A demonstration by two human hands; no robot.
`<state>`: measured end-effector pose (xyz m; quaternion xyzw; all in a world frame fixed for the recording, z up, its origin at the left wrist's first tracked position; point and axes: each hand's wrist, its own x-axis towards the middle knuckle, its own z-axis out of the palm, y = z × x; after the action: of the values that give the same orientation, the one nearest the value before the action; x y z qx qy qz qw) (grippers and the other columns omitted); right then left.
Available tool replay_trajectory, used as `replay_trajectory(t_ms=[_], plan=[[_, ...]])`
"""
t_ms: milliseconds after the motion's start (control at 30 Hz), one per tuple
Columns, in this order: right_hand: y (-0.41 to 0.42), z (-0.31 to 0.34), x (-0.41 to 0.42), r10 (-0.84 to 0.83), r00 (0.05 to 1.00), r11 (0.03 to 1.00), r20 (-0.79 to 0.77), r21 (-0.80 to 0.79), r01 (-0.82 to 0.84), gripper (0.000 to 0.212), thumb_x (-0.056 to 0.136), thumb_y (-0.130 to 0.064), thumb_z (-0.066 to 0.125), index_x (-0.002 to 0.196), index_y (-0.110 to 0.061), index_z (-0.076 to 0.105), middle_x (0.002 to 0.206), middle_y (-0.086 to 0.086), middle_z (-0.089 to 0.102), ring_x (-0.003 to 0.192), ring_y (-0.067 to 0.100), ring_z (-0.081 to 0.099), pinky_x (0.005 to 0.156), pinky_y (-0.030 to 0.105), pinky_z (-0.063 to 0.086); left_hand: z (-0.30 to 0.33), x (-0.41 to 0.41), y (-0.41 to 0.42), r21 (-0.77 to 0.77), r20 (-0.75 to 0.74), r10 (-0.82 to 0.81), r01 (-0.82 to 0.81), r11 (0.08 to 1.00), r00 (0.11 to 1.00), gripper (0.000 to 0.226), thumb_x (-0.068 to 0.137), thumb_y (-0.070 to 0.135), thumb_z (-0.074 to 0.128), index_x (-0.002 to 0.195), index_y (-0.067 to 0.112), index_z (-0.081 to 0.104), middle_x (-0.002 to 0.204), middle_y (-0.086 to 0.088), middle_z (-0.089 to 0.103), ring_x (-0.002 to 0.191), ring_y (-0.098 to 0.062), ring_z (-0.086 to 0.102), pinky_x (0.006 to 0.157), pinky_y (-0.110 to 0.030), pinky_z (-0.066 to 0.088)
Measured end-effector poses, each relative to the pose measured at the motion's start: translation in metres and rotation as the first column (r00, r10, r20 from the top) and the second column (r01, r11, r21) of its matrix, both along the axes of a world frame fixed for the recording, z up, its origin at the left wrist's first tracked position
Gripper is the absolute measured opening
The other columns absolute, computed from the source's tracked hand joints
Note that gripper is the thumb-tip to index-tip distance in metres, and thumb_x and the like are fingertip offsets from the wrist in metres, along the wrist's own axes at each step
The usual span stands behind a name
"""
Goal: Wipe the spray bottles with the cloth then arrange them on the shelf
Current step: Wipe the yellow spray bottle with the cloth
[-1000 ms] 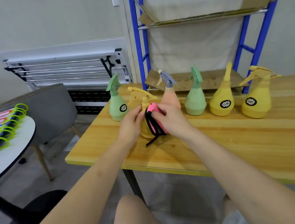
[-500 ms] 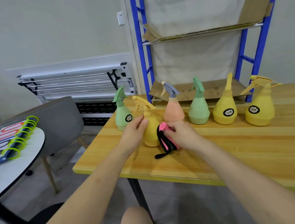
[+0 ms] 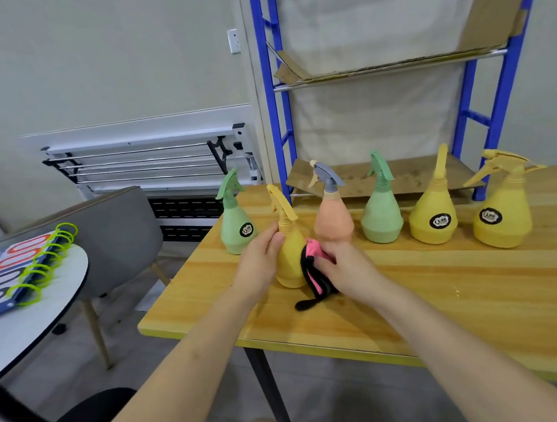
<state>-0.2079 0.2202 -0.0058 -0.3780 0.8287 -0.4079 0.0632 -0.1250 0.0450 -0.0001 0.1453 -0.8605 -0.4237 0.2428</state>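
Observation:
A small yellow spray bottle (image 3: pixel 290 257) stands upright near the wooden table's front left corner. My left hand (image 3: pixel 258 263) grips its left side. My right hand (image 3: pixel 346 267) presses a pink and black cloth (image 3: pixel 314 271) against its right side. Behind it stand a green bottle (image 3: pixel 236 226), an orange bottle with a grey trigger (image 3: pixel 333 221), a second green bottle (image 3: pixel 382 217) and two more yellow bottles (image 3: pixel 434 219) (image 3: pixel 503 218). The blue shelf rack (image 3: pixel 273 110) rises behind the table, with cardboard on its levels.
The wooden table (image 3: pixel 446 297) has a yellow front edge. A grey chair (image 3: pixel 114 232) and a round white table (image 3: pixel 27 317) carrying a ring-bound book (image 3: pixel 16 267) stand at the left. A folded white rack (image 3: pixel 151 161) leans on the wall.
The view has tilted up, showing more of the shelf rack. My right hand with the cloth has slid down the yellow bottle's side. My left hand keeps its hold.

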Motion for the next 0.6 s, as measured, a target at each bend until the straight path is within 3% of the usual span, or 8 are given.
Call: replay_trajectory(t_ms=[167,300,433,500,600], plan=[[0.004,0.009,-0.004,0.023,0.999,0.991,0.027,0.133,-0.026,0.028,0.107,-0.024,0.059,0.079,-0.028,0.060,0.072,-0.007,0.063,0.061,0.011,0.055,0.051,0.021,0.038,0.001,0.001,-0.003,-0.008,0.029,-0.013,0.013,1.000,0.999,0.044,0.109,0.041,0.042,0.148,0.026,0.053,0.141,0.005,0.063,0.133,-0.016,0.056,0.115,-0.048,0.043],[-0.004,0.026,-0.004,0.057,0.995,0.996,0.087,-0.067,-0.051,0.027,0.109,-0.023,0.056,0.083,-0.027,0.062,0.076,-0.009,0.064,0.069,0.010,0.058,0.061,0.025,0.042,0.003,0.000,-0.001,-0.041,0.013,-0.048,0.048,0.998,0.999,0.037,0.110,0.035,0.043,0.143,0.025,0.056,0.132,0.007,0.067,0.124,-0.014,0.060,0.111,-0.046,0.046],[-0.009,0.022,0.006,0.056,0.995,0.977,0.078,-0.209,-0.039,0.012,0.110,-0.026,0.055,0.108,-0.035,0.063,0.088,-0.016,0.068,0.080,-0.001,0.062,0.067,0.020,0.044,0.004,0.000,0.004,-0.049,-0.001,-0.056,0.056,0.997,0.998,0.033,0.110,0.030,0.044,0.139,0.023,0.057,0.125,0.007,0.069,0.118,-0.013,0.062,0.107,-0.043,0.049],[-0.003,0.011,0.005,0.028,0.997,0.988,0.075,-0.156,-0.016,0.012,0.110,-0.027,0.054,0.108,-0.034,0.063,0.088,-0.014,0.069,0.080,0.005,0.064,0.064,0.020,0.042,0.005,0.001,0.006,-0.034,0.000,-0.058,0.058,0.998,0.998,0.033,0.110,0.031,0.044,0.139,0.024,0.057,0.125,0.007,0.069,0.117,-0.014,0.063,0.105,-0.043,0.050],[0.007,-0.004,-0.002,-0.040,0.999,0.998,0.001,0.050,0.040,0.013,0.108,-0.024,0.057,0.100,-0.022,0.067,0.087,-0.005,0.068,0.082,0.020,0.065,0.060,0.025,0.041,0.009,0.001,0.011,-0.014,0.025,-0.039,0.039,0.999,0.999,0.036,0.110,0.031,0.042,0.144,0.023,0.053,0.130,0.005,0.066,0.121,-0.017,0.061,0.106,-0.043,0.049]])
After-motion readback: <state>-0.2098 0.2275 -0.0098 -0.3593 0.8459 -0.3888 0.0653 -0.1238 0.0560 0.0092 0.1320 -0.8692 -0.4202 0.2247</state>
